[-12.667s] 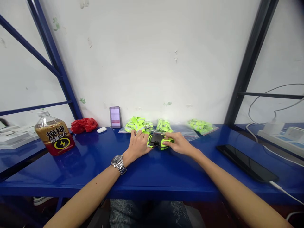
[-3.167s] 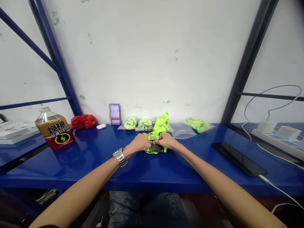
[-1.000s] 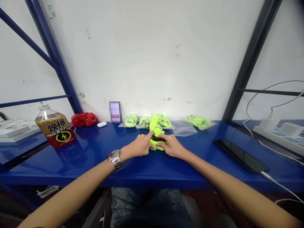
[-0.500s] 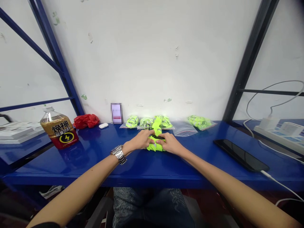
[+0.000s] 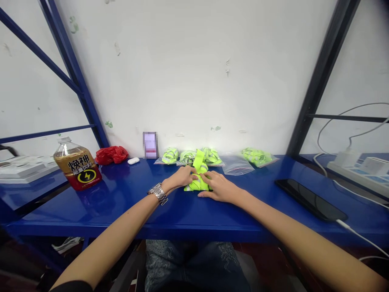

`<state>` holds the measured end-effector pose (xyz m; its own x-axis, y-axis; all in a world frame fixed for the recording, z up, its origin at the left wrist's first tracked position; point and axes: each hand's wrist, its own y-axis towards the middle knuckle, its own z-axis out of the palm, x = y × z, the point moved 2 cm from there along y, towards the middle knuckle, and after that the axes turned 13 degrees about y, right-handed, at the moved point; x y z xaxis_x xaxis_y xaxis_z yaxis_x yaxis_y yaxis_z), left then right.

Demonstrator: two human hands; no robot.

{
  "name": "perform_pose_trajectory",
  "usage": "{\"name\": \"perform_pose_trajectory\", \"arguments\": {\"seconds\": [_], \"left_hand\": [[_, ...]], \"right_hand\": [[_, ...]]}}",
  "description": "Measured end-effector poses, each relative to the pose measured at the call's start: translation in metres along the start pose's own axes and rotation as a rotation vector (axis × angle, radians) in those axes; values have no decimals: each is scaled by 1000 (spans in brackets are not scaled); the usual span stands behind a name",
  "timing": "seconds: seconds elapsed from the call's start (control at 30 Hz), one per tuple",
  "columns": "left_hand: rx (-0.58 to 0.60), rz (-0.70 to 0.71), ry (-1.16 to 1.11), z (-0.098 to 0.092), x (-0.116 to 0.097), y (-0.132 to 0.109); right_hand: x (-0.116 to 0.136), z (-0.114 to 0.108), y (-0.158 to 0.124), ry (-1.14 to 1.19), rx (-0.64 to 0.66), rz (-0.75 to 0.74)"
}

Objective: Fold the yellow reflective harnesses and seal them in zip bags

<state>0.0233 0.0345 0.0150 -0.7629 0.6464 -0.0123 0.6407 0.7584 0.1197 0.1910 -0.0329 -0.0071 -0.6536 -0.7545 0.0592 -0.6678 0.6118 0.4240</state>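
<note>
A folded fluorescent yellow-green reflective vest (image 5: 197, 185) lies on the blue table in front of me, with silvery bands across it. One strip of its cloth sticks out from the far side, toward the wall. My left hand (image 5: 184, 177), wearing a metal watch on the wrist, grips the vest's left side between thumb and fingers. On the right side rests my right hand (image 5: 220, 186): its fingers touch the cloth while the thumb is spread away, close to the near edge. Part of the vest is hidden behind the fingers.
Bagged yellow-green bundles (image 5: 170, 155) line the wall, beside a flat clear zip bag (image 5: 235, 164). At left are a large drink bottle (image 5: 79, 166), a red plastic bag (image 5: 112, 155) and a white case (image 5: 133, 161). A cabled black phone (image 5: 310, 199) and power strip (image 5: 361, 172) are at right.
My right thumb has come off the vest and spread toward me, and the hand lies flatter. The dark opening in the cloth between my hands is now covered. My left hand stays at the left side.
</note>
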Motion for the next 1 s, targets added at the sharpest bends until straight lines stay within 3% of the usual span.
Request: {"name": "perform_pose_trajectory", "arguments": {"seconds": [0.1, 0.23, 0.33, 0.47, 0.7, 1.0], "left_hand": [[-90, 48, 20, 6, -2, -2], [-319, 153, 82, 17, -7, -14], [-374, 185, 190, 24, -11, -31], [-377, 258, 253, 20, -17, -46], [-305, 284, 386, 17, -20, -41], [-173, 83, 227, 6, -21, -46]], "right_hand": [[-4, 1, 4, -45, 53, -1], [-9, 3, 8, -12, 81, 9], [-15, 5, 8, 30, 67, 18], [-25, 7, 8, 104, 28, 75], [-29, 3, 6, 293, -58, 199], [-3, -6, 6, 357, -118, 195]]}}
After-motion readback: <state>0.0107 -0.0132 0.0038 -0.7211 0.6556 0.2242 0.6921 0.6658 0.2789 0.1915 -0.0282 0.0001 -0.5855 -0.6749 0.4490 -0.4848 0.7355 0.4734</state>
